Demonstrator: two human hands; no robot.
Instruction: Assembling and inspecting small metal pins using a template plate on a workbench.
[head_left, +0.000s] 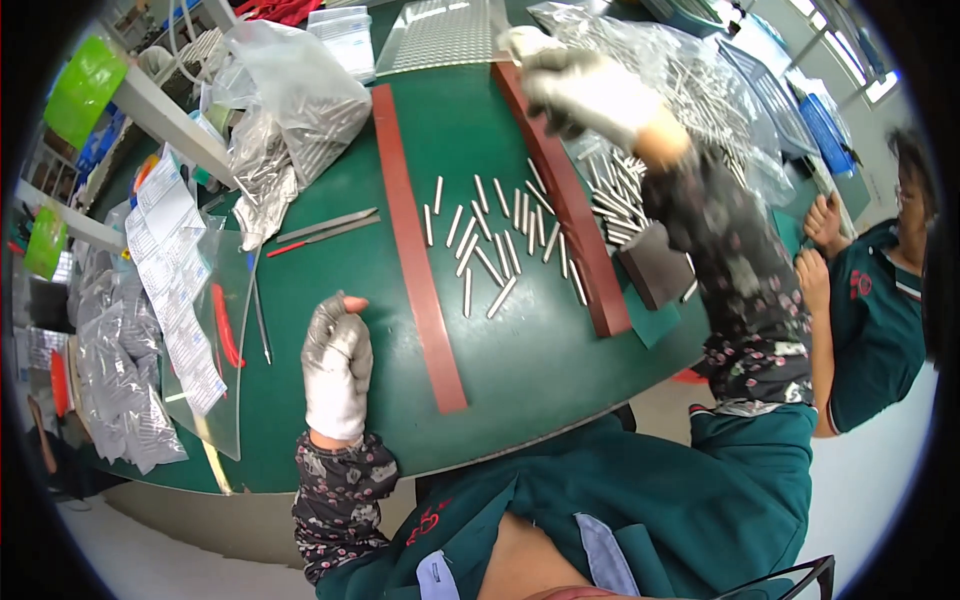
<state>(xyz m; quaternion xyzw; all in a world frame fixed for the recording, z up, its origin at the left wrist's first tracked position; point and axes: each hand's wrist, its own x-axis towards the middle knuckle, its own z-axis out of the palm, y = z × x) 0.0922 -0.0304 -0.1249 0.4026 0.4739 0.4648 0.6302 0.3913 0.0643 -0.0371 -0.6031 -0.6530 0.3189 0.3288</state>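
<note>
My left hand (338, 372), in a white-grey glove with the thumb tip bare, rests on the green table left of a flat red-brown bar (415, 260). Its fingers are curled in and nothing shows in them. Reaching to the far side, my right hand (585, 92), also gloved, is over the far end of a second red-brown bar (565, 200), near a clear dimpled tray (440, 38). Its fingers are blurred, so any hold is hidden. Between the two bars lie several short metal pins (497, 240), scattered. More pins (615, 195) are heaped right of the second bar.
A dark block (655, 265) sits beside the heaped pins. Plastic bags of pins (700, 100) fill the far right; another bag (300, 95) stands far left. Tweezers (325, 230), red-handled pliers (226, 325) and paper sheets (172, 280) lie left. A co-worker (875, 290) sits at right.
</note>
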